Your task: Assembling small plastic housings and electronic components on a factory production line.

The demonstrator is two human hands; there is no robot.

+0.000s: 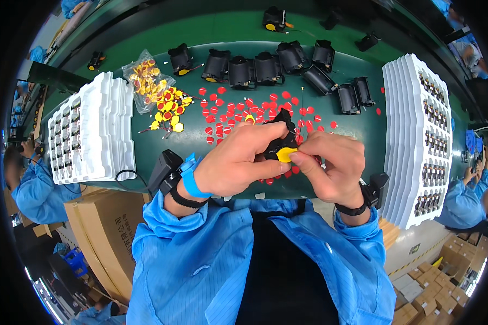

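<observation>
The left hand (236, 158) holds a small part of black plastic (276, 144) over the green table (358, 132), near its front edge. Its grip is closed around the part, with the thumb near the bottom. A bright yellow round flat piece (285, 155) sits against the low end of the black part. The right hand (333, 163) has a narrow grip, with the thumb and a finger pinched together at the side of the yellow piece. I cannot tell if the fingers hold anything else there.

Under and behind the hands lie lots of little red round flat pieces (220, 102) with thin pale lines on them. To the left is a pile of yellow pieces with red middles (172, 103), next to a clear plastic bag (148, 76) full of more. Black plastic cases (269, 70) stand and lie along the back. Some have tiny pale marks, too small to read.

A stack of white plastic trays (109, 119) is at each side, with small parts in its rows.

A brown cardboard box (95, 233) stands at the lower left. Big dark writing is printed on its side.
</observation>
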